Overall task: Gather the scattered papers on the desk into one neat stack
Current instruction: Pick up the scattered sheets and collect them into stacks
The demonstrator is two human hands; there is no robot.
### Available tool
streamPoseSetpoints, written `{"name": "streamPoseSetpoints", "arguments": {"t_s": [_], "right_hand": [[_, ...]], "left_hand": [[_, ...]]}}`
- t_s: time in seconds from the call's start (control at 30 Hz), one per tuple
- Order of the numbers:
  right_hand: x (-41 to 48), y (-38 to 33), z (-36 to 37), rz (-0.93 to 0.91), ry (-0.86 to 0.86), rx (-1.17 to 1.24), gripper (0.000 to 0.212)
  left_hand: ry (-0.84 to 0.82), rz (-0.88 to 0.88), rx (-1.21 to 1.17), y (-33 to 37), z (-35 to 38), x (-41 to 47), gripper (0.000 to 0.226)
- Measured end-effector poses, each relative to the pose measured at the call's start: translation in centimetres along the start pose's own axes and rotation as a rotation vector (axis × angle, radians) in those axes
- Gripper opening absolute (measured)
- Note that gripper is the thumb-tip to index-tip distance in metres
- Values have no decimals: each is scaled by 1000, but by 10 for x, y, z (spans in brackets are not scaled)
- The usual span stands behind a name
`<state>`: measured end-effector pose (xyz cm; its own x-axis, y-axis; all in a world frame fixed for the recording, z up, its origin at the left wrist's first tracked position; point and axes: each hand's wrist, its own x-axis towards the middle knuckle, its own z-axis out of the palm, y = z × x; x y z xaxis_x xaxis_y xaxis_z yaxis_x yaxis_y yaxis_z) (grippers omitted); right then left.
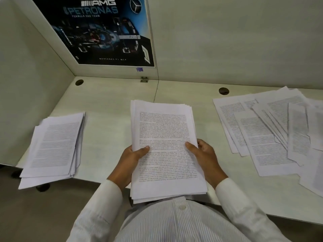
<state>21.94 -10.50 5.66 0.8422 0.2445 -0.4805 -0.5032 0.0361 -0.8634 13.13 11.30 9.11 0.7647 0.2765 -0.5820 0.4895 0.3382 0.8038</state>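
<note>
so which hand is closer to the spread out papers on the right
Right. The right hand grips the right edge of the held stack, just left of the spread-out papers; the left hand grips the stack's left edge, farther off.

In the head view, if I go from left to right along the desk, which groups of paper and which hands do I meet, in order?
First the loose pile on the far left → left hand → held stack → right hand → scattered papers spread on the far right.
</note>
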Motion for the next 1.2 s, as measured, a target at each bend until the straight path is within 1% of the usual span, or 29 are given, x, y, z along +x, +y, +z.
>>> {"name": "streamPoseSetpoints", "arguments": {"t_s": [0.1, 0.2, 0.4, 0.53, 0.7, 0.77, 0.83, 0.9, 0.97, 1.1, 1.13, 1.2], "right_hand": [[8, 2, 23, -42, 148, -56, 19], [13, 2, 58, -77, 185, -156, 14], [19, -6, 124, -98, 179, -266, 10], [23, -10, 162, -133, 157, -354, 15], [29, -16, 201, -177, 117, -413, 15], [31, -22, 211, -194, 108, -414, 11], [33, -29, 219, -160, 80, -385, 5], [37, -35, 224, -112, 58, -378, 10], [40, -40, 229, -102, 54, -413, 11], [44, -51, 235, -167, 6, -467, 4], [47, -54, 236, -197, 4, -508, 5], [59, -63, 233, -288, 48, -690, 11]], "left_hand": [[11, 50, 9, 8, -33, 6, 30], [6, 80, -11, 16, -73, 14, 31], [-20, 95, -78, 27, -140, 30, 35], [-41, 81, -135, 36, -181, 35, 39], [-60, 66, -224, 53, -219, 38, 28], [-94, 74, -262, 59, -228, 38, 34], [-115, 82, -288, 63, -235, 39, 35], [-114, 84, -303, 65, -243, 41, 31], [-120, 80, -315, 67, -248, 42, 37], [-80, 83, -340, 67, -259, 46, 43], [-66, 83, -342, 67, -262, 47, 46], [-52, 85, -334, 68, -267, 47, 49]]}}
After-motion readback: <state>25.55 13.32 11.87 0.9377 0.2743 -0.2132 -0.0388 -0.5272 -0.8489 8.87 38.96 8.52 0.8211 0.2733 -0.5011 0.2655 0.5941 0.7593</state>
